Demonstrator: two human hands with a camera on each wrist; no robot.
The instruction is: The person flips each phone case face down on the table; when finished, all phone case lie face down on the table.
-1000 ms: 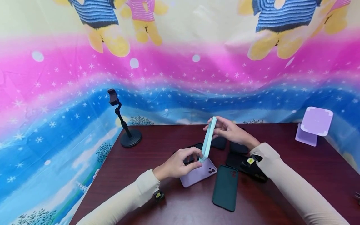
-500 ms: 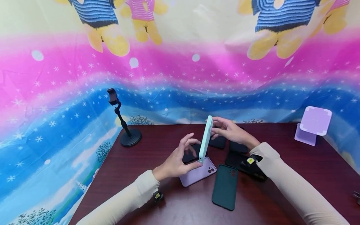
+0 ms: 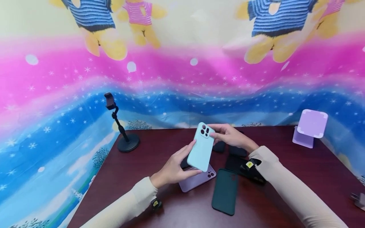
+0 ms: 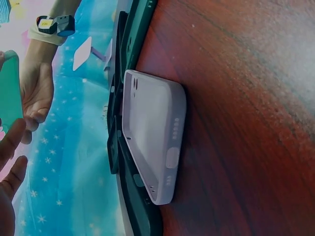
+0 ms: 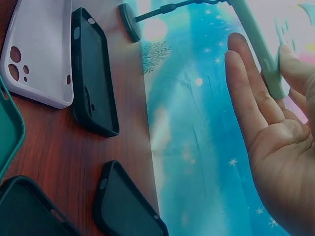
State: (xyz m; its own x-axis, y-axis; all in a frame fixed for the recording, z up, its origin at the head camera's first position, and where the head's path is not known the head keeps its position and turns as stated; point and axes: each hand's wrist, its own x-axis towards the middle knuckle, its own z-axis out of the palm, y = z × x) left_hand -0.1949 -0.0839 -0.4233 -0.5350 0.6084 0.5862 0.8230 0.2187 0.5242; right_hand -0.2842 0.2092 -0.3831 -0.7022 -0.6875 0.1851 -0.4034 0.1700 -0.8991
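A mint-green phone case (image 3: 201, 150) is raised above the table, tilted, its back and camera cutouts toward the head camera. My right hand (image 3: 231, 136) pinches its upper right corner, thumb on the back beside the cutouts, fingers behind. My left hand (image 3: 175, 166) holds its lower left part, fingers along the left edge and thumb at the bottom edge. Below it lies a lavender phone case (image 3: 196, 182), partly covered in the head view; the left wrist view shows its hollow inside. Just right of that lies a dark green phone case (image 3: 224, 191).
Several black phone cases (image 5: 98, 73) lie behind and to the right on the dark red table (image 3: 137, 196). A black phone stand (image 3: 128, 142) is at the back left, a lavender stand (image 3: 310, 126) at the back right. A plug (image 3: 357, 200) sits at the right edge.
The mint phone case has turned from edge-on to show its back with camera cutouts. My left fingers, spread away from it half a second ago, now lie along its left edge.
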